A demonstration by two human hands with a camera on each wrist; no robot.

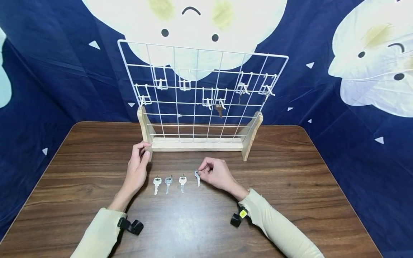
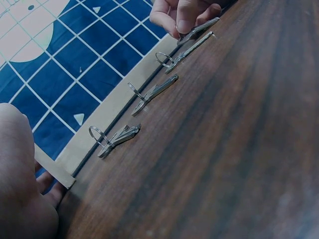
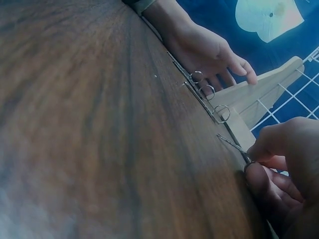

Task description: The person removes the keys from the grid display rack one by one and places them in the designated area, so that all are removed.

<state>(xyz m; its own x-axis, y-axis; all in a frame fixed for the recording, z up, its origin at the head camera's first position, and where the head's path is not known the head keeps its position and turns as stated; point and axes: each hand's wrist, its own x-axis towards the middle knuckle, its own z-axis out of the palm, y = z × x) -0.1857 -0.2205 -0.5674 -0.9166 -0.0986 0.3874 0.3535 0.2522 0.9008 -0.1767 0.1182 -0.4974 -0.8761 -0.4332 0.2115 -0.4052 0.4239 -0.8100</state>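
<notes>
In the head view, my right hand (image 1: 219, 174) pinches a small silver key (image 1: 198, 178) between thumb and fingertips at the table top. The right wrist view shows this key (image 3: 232, 144) slanting out from the fingertips. Three more silver keys lie in a row to its left: one key (image 1: 182, 184) nearest it, a middle key (image 1: 168, 184) and a far-left key (image 1: 156, 185). Each has a small ring standing up in the left wrist view. My left hand (image 1: 137, 168) grips the left wooden leg (image 1: 146, 125) of a white wire grid rack (image 1: 193, 115).
Several white hooks, one of them a left-hand hook (image 1: 143, 99), hang on the grid. A brownish key (image 1: 219, 110) hangs from a middle hook, and other keys hang at the right. The right wooden leg (image 1: 251, 138) stands on the brown table (image 1: 290, 172). Blue cloth (image 1: 58, 71) surrounds it.
</notes>
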